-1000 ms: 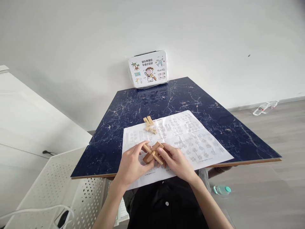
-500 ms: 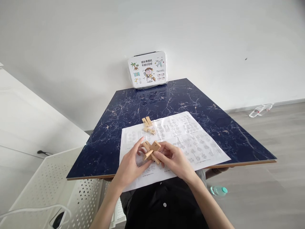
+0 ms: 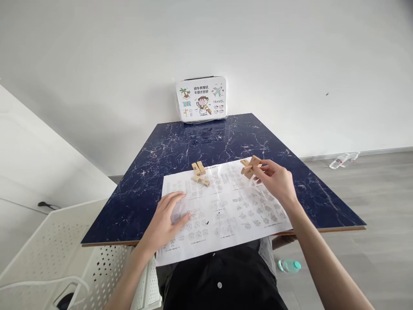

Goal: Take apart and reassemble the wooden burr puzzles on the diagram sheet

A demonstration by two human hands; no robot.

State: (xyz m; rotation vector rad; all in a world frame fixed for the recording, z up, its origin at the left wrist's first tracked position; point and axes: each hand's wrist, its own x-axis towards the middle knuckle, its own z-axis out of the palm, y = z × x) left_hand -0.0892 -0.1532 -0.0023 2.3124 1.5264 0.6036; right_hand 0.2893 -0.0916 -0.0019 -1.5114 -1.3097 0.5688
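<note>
My right hand grips a cross-shaped wooden burr puzzle by its right side, over the upper right part of the printed sheet. Its interlocked light-brown pieces bear small dark marks. My left hand is at the left part of the instruction sheet, fingers apart and nothing in them. Beyond it, several loose wooden puzzle pieces lie near the sheet's top left edge, two of them side by side. The sheet carries rows of small grey diagrams.
A dark blue marbled table holds the sheet. At its far edge a white cartoon case leans on the wall. A white perforated cart stands left. On the floor are a teal-capped bottle and clear bottles.
My right hand has carried the wooden burr puzzle away to the right and farther from me. My left hand has let go of it and moved slightly left.
</note>
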